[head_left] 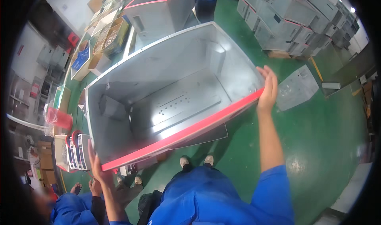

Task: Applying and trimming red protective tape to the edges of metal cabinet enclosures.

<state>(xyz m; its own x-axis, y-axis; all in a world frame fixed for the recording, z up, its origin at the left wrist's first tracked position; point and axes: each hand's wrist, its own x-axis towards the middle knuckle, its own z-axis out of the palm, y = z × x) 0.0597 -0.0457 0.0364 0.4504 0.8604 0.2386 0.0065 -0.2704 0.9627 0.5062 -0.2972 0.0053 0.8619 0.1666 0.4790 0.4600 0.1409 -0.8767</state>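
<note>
A large open grey metal box [162, 80] is held up in front of me, tilted, its open side facing me. A red strip [186, 130] runs along its near edge, and small holes dot its inner panel. My right hand [268, 88] grips the near right corner with the fingers hooked over the rim. At the near left corner, my left hand [96, 165] clasps the box's edge, its fingers partly hidden behind the wall.
Another red-edged metal box [158, 14] stands on the bench beyond. Similar boxes [278, 26] are stacked far right on the green floor, near a flat clear sheet [298, 88]. A co-worker in blue [73, 209] is close at lower left; another person [205, 6] stands beyond.
</note>
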